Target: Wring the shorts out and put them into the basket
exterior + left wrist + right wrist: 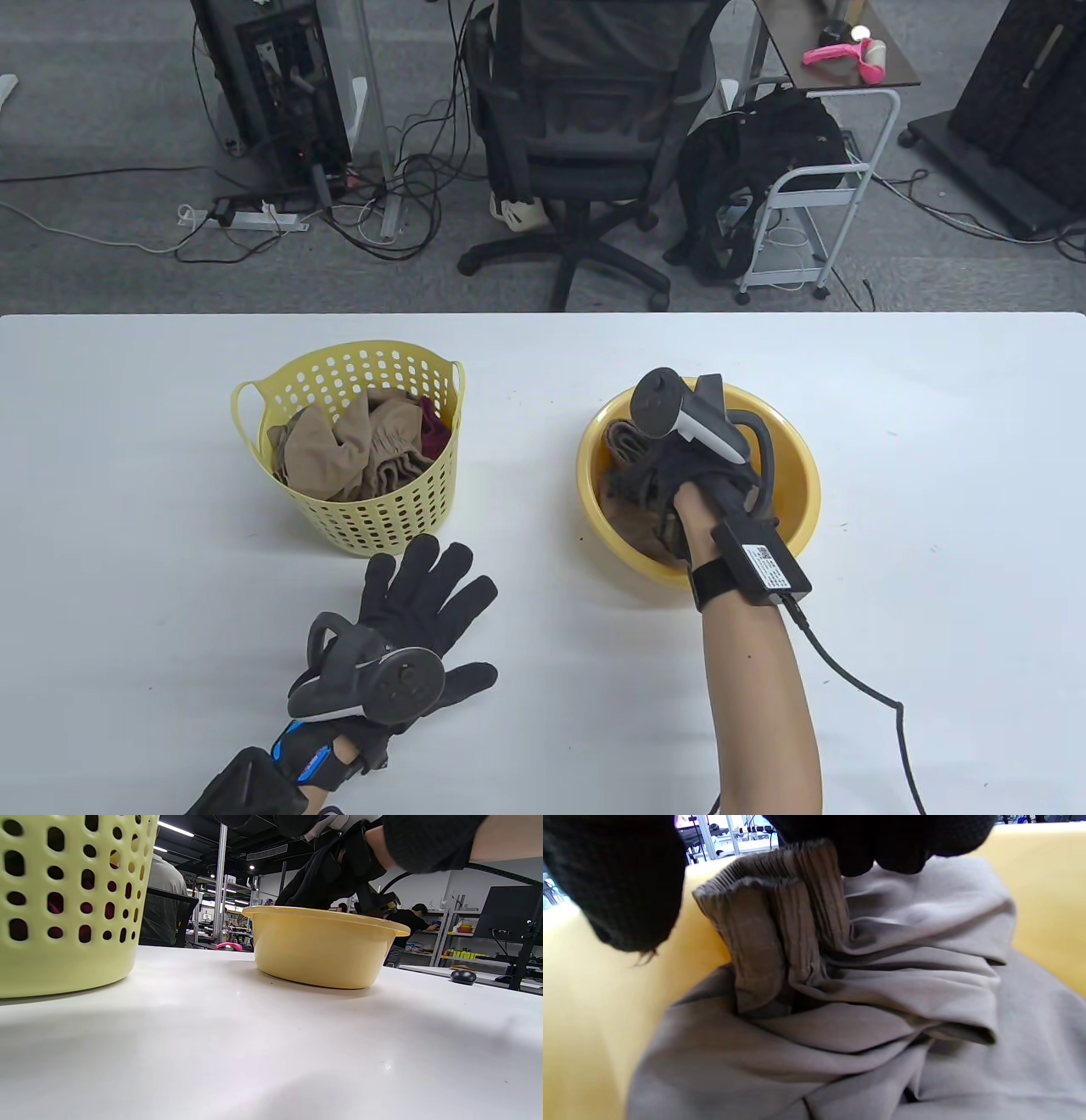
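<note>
Grey-brown shorts (626, 441) (861, 1005) lie crumpled in a yellow basin (793, 475) (314, 950) (581, 1018) right of the table's middle. My right hand (666, 480) (331, 874) reaches down into the basin. Its fingertips (882, 844) touch the top of the ribbed waistband, which stands up against the basin wall. The thumb (615, 878) is held apart on the left, off the cloth. A yellow perforated basket (373, 509) (63, 921) to the left holds tan clothes (356, 450) and a dark red piece. My left hand (428, 590) lies flat on the table just in front of the basket, fingers spread, holding nothing.
A cable (857, 679) trails from my right wrist across the table toward the near edge. Beyond the far table edge stand an office chair (577, 153) and a white cart (814, 195). A dark mouse (462, 977) sits on another table in the left wrist view.
</note>
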Action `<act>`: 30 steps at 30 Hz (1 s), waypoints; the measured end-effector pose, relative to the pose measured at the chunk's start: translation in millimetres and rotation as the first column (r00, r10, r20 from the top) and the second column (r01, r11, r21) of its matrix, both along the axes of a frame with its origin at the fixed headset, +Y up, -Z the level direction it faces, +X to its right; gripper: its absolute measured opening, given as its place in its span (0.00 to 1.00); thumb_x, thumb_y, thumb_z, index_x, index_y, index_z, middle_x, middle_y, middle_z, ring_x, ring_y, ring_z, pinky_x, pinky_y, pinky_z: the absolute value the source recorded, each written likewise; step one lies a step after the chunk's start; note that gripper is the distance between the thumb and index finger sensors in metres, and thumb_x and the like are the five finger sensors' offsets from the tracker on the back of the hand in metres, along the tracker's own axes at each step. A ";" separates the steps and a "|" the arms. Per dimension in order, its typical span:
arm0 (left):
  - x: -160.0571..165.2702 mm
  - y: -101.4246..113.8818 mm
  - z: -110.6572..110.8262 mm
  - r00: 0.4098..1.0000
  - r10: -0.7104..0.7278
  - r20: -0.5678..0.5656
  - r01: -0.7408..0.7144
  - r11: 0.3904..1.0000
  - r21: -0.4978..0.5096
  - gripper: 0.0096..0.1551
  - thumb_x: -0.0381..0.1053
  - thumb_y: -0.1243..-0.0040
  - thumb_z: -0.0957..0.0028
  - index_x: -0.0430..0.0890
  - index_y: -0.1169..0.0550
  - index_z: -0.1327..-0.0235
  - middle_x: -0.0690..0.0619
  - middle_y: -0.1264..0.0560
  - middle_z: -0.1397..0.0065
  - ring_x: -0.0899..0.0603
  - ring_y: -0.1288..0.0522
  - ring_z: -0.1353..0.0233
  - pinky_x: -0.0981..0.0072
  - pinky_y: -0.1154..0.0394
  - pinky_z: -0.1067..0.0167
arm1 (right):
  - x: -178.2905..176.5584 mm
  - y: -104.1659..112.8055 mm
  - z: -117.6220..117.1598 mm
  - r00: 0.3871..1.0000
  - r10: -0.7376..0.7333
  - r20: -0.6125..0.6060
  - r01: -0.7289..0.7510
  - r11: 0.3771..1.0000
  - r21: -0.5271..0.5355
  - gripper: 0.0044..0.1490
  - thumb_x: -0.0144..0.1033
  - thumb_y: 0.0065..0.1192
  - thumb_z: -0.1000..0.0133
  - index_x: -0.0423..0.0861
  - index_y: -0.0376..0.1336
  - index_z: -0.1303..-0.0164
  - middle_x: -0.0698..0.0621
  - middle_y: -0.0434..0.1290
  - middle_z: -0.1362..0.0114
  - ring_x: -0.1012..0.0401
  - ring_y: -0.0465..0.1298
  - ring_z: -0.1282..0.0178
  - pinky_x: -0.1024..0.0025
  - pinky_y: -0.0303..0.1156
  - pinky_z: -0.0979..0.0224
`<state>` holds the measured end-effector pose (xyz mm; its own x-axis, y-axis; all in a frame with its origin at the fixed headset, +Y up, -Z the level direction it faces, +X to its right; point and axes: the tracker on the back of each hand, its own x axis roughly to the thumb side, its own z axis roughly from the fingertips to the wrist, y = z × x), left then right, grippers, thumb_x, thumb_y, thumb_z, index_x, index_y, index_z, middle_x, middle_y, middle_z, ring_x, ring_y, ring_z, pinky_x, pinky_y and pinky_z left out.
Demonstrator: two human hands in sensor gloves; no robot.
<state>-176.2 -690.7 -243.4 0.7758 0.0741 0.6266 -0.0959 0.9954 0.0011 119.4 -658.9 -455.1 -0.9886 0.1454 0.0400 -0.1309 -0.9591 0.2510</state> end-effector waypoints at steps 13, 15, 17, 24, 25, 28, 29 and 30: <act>-1.1 0.4 -0.8 1.000 0.001 -0.005 -0.001 1.000 0.005 0.52 0.72 0.43 0.45 0.50 0.48 0.15 0.36 0.56 0.09 0.19 0.58 0.15 0.17 0.60 0.34 | -4.3 -15.2 -12.4 0.999 0.005 0.042 -0.005 1.000 -0.005 0.52 0.55 0.73 0.49 0.35 0.57 0.25 0.32 0.62 0.25 0.35 0.67 0.31 0.46 0.68 0.32; -1.3 0.4 -1.0 1.000 0.001 -0.006 -0.001 1.000 0.004 0.52 0.71 0.43 0.45 0.50 0.48 0.15 0.36 0.56 0.09 0.19 0.58 0.15 0.17 0.60 0.34 | -4.7 -14.9 -11.9 0.999 0.008 0.045 -0.008 1.000 0.002 0.50 0.53 0.72 0.48 0.35 0.58 0.25 0.32 0.64 0.25 0.35 0.68 0.31 0.46 0.68 0.33; -1.4 0.5 -1.1 1.000 0.001 -0.007 -0.001 1.000 0.003 0.52 0.72 0.43 0.45 0.50 0.48 0.15 0.36 0.56 0.09 0.19 0.58 0.15 0.17 0.60 0.34 | -4.3 -12.8 -11.1 0.999 0.012 0.043 -0.013 1.000 0.010 0.48 0.52 0.71 0.46 0.35 0.58 0.25 0.32 0.64 0.25 0.36 0.69 0.32 0.47 0.70 0.33; -2.2 0.9 -1.2 1.000 0.001 -0.009 -0.001 1.000 0.006 0.52 0.71 0.43 0.45 0.50 0.48 0.15 0.35 0.56 0.09 0.19 0.58 0.15 0.17 0.60 0.34 | 3.6 -0.1 -3.2 0.997 -0.069 0.045 0.066 0.996 0.054 0.44 0.50 0.71 0.45 0.37 0.60 0.28 0.35 0.70 0.30 0.40 0.74 0.36 0.51 0.73 0.37; -2.2 1.0 -1.2 1.000 0.001 -0.009 -0.001 1.000 0.006 0.52 0.72 0.43 0.45 0.50 0.48 0.15 0.36 0.57 0.09 0.19 0.58 0.15 0.17 0.60 0.34 | 4.6 1.8 -1.6 0.997 -0.069 0.043 0.067 0.996 0.057 0.44 0.50 0.71 0.45 0.37 0.60 0.28 0.36 0.70 0.30 0.40 0.74 0.36 0.51 0.73 0.37; -1.9 0.9 -1.2 1.000 0.000 -0.007 0.000 1.000 0.006 0.53 0.71 0.44 0.45 0.50 0.48 0.15 0.35 0.57 0.09 0.19 0.58 0.15 0.17 0.60 0.34 | 7.8 12.1 5.9 0.997 -0.070 0.025 0.068 0.994 0.091 0.44 0.52 0.70 0.45 0.37 0.60 0.28 0.36 0.70 0.30 0.40 0.74 0.36 0.51 0.73 0.36; -1.8 0.9 -1.1 1.000 0.000 -0.007 0.000 1.000 0.007 0.53 0.71 0.43 0.45 0.50 0.48 0.15 0.35 0.57 0.09 0.19 0.58 0.15 0.17 0.60 0.34 | 8.8 16.7 9.0 0.997 -0.078 0.018 0.076 0.992 0.104 0.44 0.52 0.70 0.45 0.37 0.60 0.28 0.37 0.70 0.31 0.40 0.74 0.36 0.51 0.73 0.36; -1.8 0.9 -1.0 1.000 0.000 -0.006 0.000 1.000 0.006 0.52 0.71 0.43 0.45 0.50 0.48 0.15 0.36 0.57 0.09 0.19 0.58 0.15 0.17 0.60 0.34 | 9.8 20.9 12.0 0.996 -0.088 0.010 0.086 0.990 0.114 0.44 0.53 0.70 0.45 0.37 0.60 0.28 0.37 0.70 0.31 0.40 0.74 0.36 0.51 0.73 0.36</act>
